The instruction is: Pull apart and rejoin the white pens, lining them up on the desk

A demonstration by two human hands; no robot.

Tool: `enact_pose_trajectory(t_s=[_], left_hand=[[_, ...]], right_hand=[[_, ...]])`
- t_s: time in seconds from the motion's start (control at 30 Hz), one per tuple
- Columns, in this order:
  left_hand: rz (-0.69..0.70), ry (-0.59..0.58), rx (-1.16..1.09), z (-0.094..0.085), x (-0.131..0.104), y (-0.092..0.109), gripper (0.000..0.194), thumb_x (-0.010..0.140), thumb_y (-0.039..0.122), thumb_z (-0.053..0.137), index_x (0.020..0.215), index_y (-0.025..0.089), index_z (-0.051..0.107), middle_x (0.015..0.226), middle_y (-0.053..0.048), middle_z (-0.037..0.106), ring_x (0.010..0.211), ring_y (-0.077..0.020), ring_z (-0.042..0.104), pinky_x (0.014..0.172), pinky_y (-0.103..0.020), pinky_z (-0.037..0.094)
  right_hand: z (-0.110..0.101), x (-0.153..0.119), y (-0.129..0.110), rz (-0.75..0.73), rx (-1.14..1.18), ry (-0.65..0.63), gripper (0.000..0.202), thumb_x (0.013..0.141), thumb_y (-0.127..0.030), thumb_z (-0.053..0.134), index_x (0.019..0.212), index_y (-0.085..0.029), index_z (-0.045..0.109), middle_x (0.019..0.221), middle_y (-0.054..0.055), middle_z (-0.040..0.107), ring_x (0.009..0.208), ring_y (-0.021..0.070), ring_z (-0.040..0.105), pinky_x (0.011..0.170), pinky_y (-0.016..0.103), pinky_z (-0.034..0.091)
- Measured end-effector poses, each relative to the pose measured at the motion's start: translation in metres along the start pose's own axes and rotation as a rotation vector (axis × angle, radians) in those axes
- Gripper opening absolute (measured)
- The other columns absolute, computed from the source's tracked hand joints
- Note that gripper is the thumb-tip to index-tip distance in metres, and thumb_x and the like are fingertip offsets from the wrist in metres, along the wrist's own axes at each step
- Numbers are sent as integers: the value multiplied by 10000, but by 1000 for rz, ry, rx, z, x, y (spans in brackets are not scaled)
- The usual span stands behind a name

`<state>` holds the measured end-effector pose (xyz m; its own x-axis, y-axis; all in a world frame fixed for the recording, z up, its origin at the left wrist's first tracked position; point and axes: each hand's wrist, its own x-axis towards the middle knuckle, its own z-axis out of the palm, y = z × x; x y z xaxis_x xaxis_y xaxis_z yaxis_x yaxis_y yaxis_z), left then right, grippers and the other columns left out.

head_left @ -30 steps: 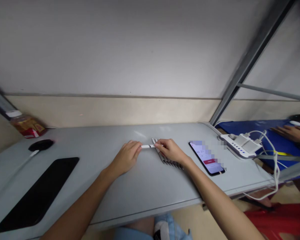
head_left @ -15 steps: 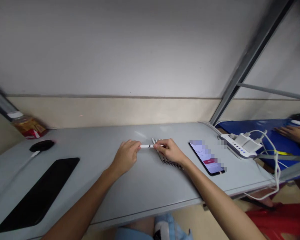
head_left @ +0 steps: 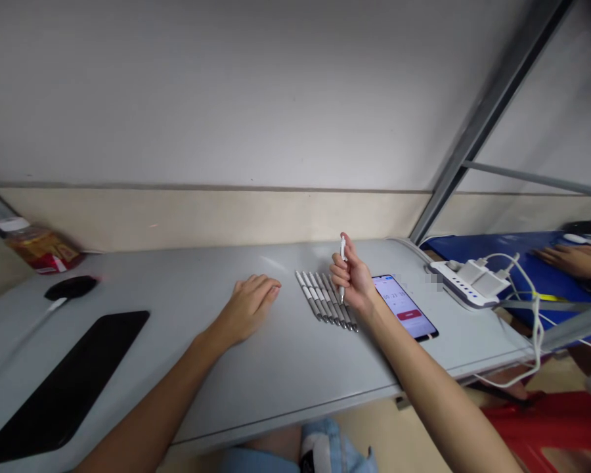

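My right hand [head_left: 357, 282] is raised above the desk with its fingers closed round a white pen [head_left: 343, 249]. The pen stands nearly upright, its metal tip pointing down. One fingertip lies by the pen's upper end. Just left of and partly behind this hand lies a slanted row of several white pens [head_left: 318, 299] with grey grips and silver tips, side by side. My left hand [head_left: 250, 305] rests on the desk left of the row, holding nothing, its fingers loosely extended and lying together.
A lit phone [head_left: 404, 309] lies right of my right hand, and a white power strip [head_left: 467, 286] with plugs stands beyond it. At left are a black mat-like slab [head_left: 73, 381], a black disc on a cable [head_left: 71, 287] and a bottle [head_left: 42, 246]. Another person's hand [head_left: 571, 259] is at far right.
The pen was held level between both hands; my left hand has let go and rests on the desk. My right hand has lifted the pen and turned it upright, uncovering the row of pens.
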<state>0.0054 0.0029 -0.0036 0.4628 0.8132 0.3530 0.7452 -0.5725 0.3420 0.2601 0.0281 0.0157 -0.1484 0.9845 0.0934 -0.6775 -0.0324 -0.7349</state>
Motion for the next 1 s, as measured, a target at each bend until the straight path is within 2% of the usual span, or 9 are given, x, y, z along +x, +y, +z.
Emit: enact_pose_trajectory(t_s=[0.17,0.37,0.73,1.0], left_hand=[[-17,-8,13,2,0,-2,341,997,377,294,1058,247,603,1003,-18,638,974,-192,550,848,-357,344],[-27,-33,35,4,-1,-3,368,1001,406,268,1054,247,595,1003,-19,637,974,-190,542,857,-365,328],[-18,-20,139,10,-2,-12,215,944,321,416,998,225,601,993,-35,657,984,-223,531,829,-373,338],[-41,-23,171,10,-2,-11,184,926,291,439,986,225,600,968,-38,651,983,-235,505,813,-377,344]], right_hand=[[-2,-1,-1,7,94,-72,306,885,-259,588,1151,-370,485,578,-90,276,407,60,166,370,156,108],[-5,0,0,9,73,-114,298,903,-269,569,1171,-374,490,583,-86,288,407,57,177,370,155,108],[-3,0,-2,4,-24,-64,314,891,-305,575,1182,-364,472,575,-92,278,400,58,166,367,156,115],[-3,0,-7,-4,-39,-66,286,889,-308,572,1147,-367,464,577,-91,254,404,64,139,376,167,79]])
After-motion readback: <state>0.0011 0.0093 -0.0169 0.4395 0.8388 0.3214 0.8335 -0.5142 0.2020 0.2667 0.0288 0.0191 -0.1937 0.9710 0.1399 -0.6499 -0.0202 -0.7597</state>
